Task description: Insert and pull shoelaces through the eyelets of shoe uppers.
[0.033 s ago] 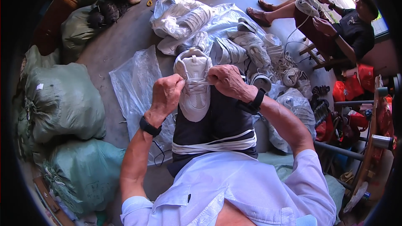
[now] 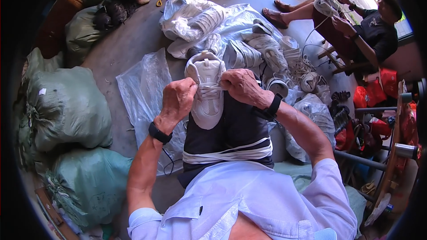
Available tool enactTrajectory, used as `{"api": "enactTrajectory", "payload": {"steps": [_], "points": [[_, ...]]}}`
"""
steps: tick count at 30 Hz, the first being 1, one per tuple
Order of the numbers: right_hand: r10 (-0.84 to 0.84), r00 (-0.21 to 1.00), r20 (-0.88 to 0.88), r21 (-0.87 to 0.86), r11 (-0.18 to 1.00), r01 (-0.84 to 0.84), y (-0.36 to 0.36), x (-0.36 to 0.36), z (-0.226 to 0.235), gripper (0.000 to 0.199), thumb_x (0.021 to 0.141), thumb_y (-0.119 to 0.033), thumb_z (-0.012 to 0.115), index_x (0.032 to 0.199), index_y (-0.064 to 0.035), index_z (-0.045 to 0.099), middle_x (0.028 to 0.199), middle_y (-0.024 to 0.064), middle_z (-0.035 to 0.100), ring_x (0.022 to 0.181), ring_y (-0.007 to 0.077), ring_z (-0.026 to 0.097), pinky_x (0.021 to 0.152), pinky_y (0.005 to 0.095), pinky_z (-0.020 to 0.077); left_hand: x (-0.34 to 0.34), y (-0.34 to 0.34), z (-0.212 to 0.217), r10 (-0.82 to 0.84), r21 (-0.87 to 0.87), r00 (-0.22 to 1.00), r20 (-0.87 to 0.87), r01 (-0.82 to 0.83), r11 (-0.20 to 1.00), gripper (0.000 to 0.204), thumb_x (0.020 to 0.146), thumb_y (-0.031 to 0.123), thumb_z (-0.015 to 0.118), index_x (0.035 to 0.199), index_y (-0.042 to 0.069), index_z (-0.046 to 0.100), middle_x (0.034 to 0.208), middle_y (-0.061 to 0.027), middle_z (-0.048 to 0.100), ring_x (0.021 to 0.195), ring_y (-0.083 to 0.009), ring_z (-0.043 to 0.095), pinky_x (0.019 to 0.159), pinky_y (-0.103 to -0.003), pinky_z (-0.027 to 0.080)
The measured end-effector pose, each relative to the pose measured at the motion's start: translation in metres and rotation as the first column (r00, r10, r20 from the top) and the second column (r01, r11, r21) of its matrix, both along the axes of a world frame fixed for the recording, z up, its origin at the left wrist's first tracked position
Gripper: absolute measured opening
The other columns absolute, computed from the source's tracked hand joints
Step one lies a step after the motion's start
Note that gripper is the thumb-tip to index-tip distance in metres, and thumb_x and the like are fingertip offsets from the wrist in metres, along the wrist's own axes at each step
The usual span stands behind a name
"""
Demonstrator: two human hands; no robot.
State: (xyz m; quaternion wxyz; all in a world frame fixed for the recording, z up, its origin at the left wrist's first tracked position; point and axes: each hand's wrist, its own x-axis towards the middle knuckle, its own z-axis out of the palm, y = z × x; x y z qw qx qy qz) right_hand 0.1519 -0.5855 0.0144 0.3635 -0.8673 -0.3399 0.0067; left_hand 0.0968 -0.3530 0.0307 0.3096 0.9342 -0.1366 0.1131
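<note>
A white sneaker (image 2: pixel 208 106) rests on my dark-trousered thighs, its toe toward me. White shoelace (image 2: pixel 208 87) crosses the tongue in rows over the mesh front. Closed at the shoe's left edge, my left hand (image 2: pixel 179 98) pinches one side of the lace. On the opposite edge, my right hand (image 2: pixel 243 86) is closed on the lace's other side, its fingertips partly hidden. More loose white laces (image 2: pixel 227 152) lie in a bundle across my thighs, nearer my body.
Beyond my knees, white shoes (image 2: pixel 242 53) and clear plastic bags (image 2: pixel 144 89) cover the floor. Green sacks (image 2: pixel 71 111) stand at left. A seated person (image 2: pixel 369 35) holds a shoe at far right, near a wooden rack (image 2: pixel 391 142). Orange-handled pliers (image 2: pixel 163 1) lie far off.
</note>
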Motion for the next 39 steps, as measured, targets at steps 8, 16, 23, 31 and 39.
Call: {"api": "enactTrajectory", "payload": {"steps": [8, 16, 23, 31, 39], "points": [[0.004, 0.926, 0.377, -0.18, 0.981, 0.069, -0.002, 0.001, 0.025, 0.024, 0.07, -0.003, 0.069, 0.093, -0.0057, 0.061, 0.1, 0.01, 0.059, 0.097, 0.0299, 0.06, 0.08, 0.0422, 0.0433, 0.015, -0.001, 0.041, -0.037, 0.198, 0.999, 0.038, 0.029, 0.98, 0.026, 0.072, 0.007, 0.078, 0.093, 0.008, 0.063, 0.098, -0.0075, 0.063, 0.099, -0.0277, 0.062, 0.08, -0.041, 0.052], [0.354, 0.898, 0.262, -0.234, 0.926, -0.297, -0.003, 0.031, 0.027, 0.022, 0.067, -0.008, 0.074, 0.086, -0.0069, 0.063, 0.094, 0.0053, 0.056, 0.095, 0.0262, 0.049, 0.085, 0.0413, 0.0384, 0.056, 0.019, 0.047, -0.533, 0.294, 0.822, -0.203, 0.57, 0.767, 0.015, 0.073, 0.013, 0.074, 0.087, 0.008, 0.072, 0.092, -0.007, 0.06, 0.094, -0.0271, 0.054, 0.088, -0.043, 0.043], [0.313, 0.931, 0.188, -0.322, 0.915, -0.243, 0.006, 0.031, 0.015, 0.015, 0.074, -0.023, 0.071, 0.07, -0.0106, 0.063, 0.089, 0.0048, 0.052, 0.097, 0.0242, 0.045, 0.087, 0.0404, 0.0324, 0.056, -0.001, 0.033, -0.311, 0.412, 0.916, -0.255, 0.394, 0.822, 0.022, 0.079, 0.023, 0.064, 0.076, 0.004, 0.074, 0.094, -0.009, 0.062, 0.094, -0.0279, 0.053, 0.082, -0.041, 0.042], [0.004, 0.622, -0.783, 0.286, 0.891, 0.353, 0.019, 0.022, 0.031, 0.017, 0.078, -0.018, 0.07, 0.083, -0.0013, 0.071, 0.081, 0.0088, 0.062, 0.089, 0.0268, 0.052, 0.081, 0.0399, 0.0391, 0.055, 0.003, 0.008, -0.21, -0.351, 0.838, -0.504, 0.024, 0.936, 0.016, 0.08, 0.016, 0.066, 0.077, 0.001, 0.07, 0.091, -0.0111, 0.062, 0.088, -0.0304, 0.053, 0.079, -0.042, 0.043], [-0.027, 0.999, 0.019, 0.098, 0.995, 0.025, 0.019, 0.008, -0.008, 0.01, 0.078, -0.016, 0.071, 0.084, -0.0082, 0.072, 0.092, 0.0057, 0.062, 0.099, 0.0261, 0.05, 0.088, 0.0404, 0.0335, 0.042, 0.001, 0.024, -0.296, 0.223, 0.945, -0.142, 0.322, 0.92, 0.011, 0.077, 0.013, 0.066, 0.078, 0.003, 0.071, 0.092, -0.0094, 0.064, 0.093, -0.0297, 0.057, 0.087, -0.041, 0.046]]}}
